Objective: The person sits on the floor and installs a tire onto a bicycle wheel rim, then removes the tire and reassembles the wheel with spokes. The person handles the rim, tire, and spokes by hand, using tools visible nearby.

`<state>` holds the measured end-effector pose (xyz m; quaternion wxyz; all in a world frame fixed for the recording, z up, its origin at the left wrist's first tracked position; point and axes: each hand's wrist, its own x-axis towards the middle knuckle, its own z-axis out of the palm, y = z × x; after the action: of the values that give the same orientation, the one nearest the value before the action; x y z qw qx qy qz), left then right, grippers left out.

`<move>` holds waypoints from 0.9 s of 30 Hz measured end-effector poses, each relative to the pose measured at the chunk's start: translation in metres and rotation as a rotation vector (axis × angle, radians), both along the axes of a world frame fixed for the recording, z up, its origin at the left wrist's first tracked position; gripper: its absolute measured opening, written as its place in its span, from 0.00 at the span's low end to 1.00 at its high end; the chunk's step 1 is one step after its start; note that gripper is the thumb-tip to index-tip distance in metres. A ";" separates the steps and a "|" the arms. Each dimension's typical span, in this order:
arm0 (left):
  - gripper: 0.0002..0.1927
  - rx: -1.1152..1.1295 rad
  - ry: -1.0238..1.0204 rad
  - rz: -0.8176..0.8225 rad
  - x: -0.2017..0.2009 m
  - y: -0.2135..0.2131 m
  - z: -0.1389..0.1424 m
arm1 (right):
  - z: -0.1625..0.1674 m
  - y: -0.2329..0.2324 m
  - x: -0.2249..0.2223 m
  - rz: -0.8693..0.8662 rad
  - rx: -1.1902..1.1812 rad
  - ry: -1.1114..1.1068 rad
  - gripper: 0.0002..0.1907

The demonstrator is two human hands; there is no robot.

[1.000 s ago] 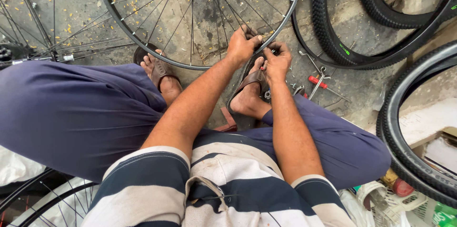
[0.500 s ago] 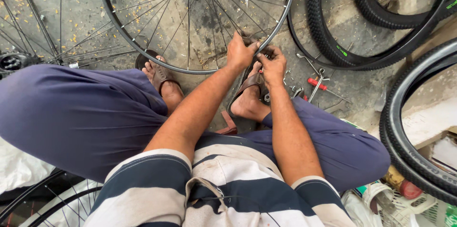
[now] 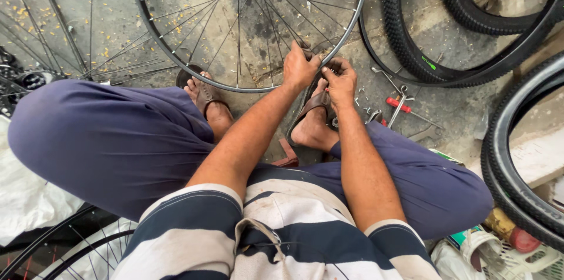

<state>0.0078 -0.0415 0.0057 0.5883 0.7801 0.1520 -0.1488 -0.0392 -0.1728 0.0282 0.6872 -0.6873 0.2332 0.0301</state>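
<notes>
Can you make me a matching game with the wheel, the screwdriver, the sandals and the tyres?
Things:
1. spoked wheel rim
2. screwdriver
3. sandals
4. knobbly tyre

Descriptions:
A. red handle, lying on the ground
B. brown, on the person's feet
C. black rubber, lying at the right of the wheel
D. touched by the left hand and right hand

Pairs: 1-D, 2-A, 3-B, 4-C

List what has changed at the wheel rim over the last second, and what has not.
Little has changed. Both hands have stayed at the same lower-right stretch of the spoked wheel rim: left hand gripping the rim, right hand working close beside it. Only the view shifted slightly. Sandalled feet, tyres and the red-handled tool lie as before.
</notes>
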 end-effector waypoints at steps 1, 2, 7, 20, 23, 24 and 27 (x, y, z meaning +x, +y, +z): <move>0.26 -0.067 -0.035 0.015 0.000 0.001 0.000 | 0.000 0.000 0.000 -0.008 -0.007 0.002 0.11; 0.26 -0.133 -0.071 0.032 0.000 0.002 0.000 | -0.001 0.001 0.001 -0.015 -0.013 0.002 0.11; 0.30 0.150 0.001 -0.054 -0.002 0.001 0.003 | -0.002 0.004 0.000 0.024 -0.026 -0.031 0.11; 0.30 0.112 0.011 -0.032 -0.005 0.005 0.005 | -0.003 -0.010 -0.001 0.003 0.192 0.101 0.15; 0.30 -0.199 -0.075 0.011 -0.005 0.007 0.005 | -0.002 -0.014 -0.002 -0.048 0.268 0.135 0.16; 0.30 -0.111 -0.057 -0.001 -0.005 0.007 0.006 | -0.001 -0.014 -0.002 -0.070 0.295 0.140 0.16; 0.29 0.069 -0.002 -0.024 -0.005 0.006 0.007 | 0.001 -0.013 -0.002 -0.058 0.301 0.150 0.11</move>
<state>0.0033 -0.0358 0.0124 0.5596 0.8018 0.1470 -0.1496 -0.0408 -0.1858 0.0295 0.7637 -0.5654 0.2964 0.0958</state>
